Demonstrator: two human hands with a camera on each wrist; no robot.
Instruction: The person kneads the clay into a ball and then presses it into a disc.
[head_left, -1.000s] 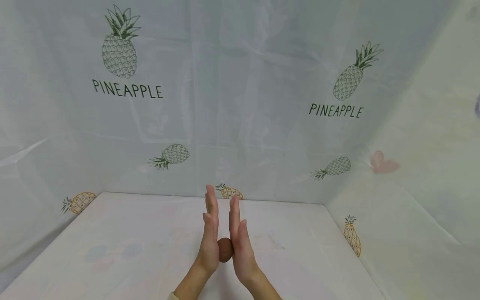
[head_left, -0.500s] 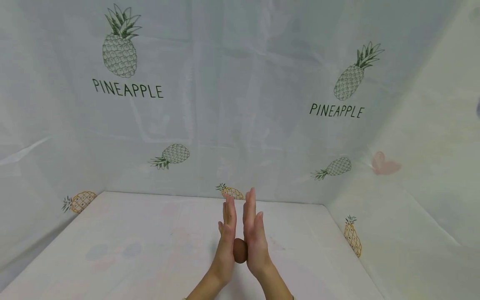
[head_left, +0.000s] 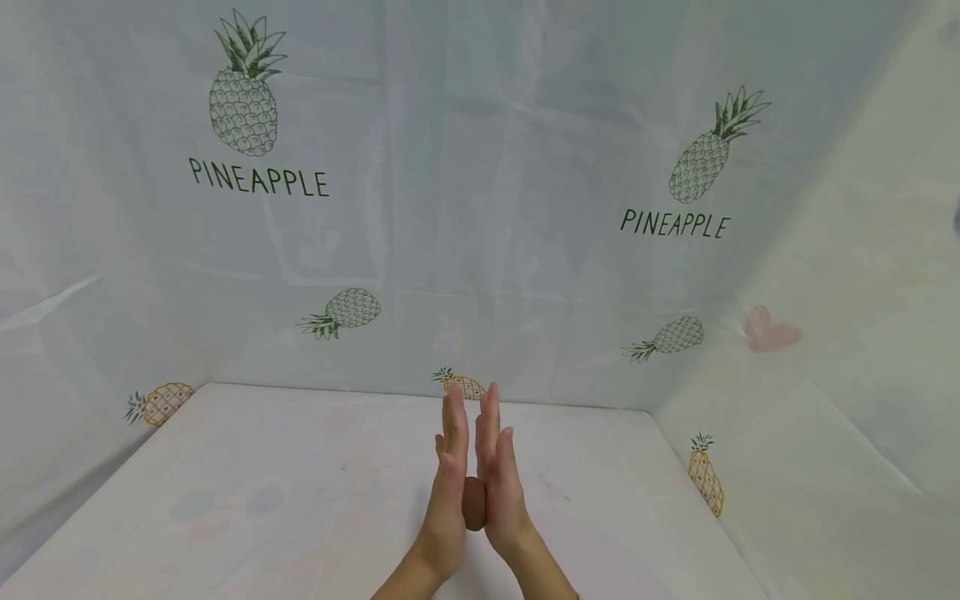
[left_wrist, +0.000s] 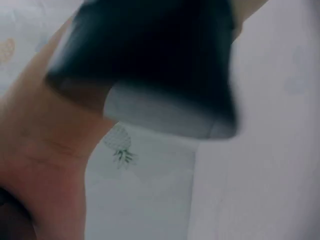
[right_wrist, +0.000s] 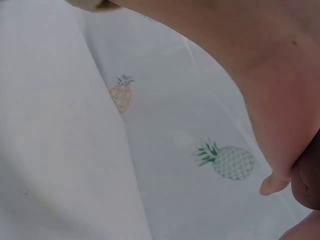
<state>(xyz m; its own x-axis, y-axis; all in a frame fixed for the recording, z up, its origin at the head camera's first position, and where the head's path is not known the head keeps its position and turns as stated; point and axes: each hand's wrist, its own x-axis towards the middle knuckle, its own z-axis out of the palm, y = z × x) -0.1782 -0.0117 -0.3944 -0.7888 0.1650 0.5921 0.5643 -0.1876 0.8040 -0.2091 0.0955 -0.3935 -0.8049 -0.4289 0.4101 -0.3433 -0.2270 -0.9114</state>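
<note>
A small brown lump, like clay or dough, is pressed between two upright palms in the head view. My left hand flanks it on the left and my right hand on the right. Fingers on both hands are straight and point up and away, with a narrow gap between the palms. Part of the brown lump shows at the right edge of the right wrist view, against the palm. The left wrist view has a blurred dark band over much of its upper half.
Beneath the hands is a table with a pale cover. A white sheet printed with pineapples hangs behind it, and similar sheets line the sides.
Both hands and the lump moved right, then slightly back left, the palms shifting against each other. The lump looks longer and flatter-sided than the round ball of a second ago.
</note>
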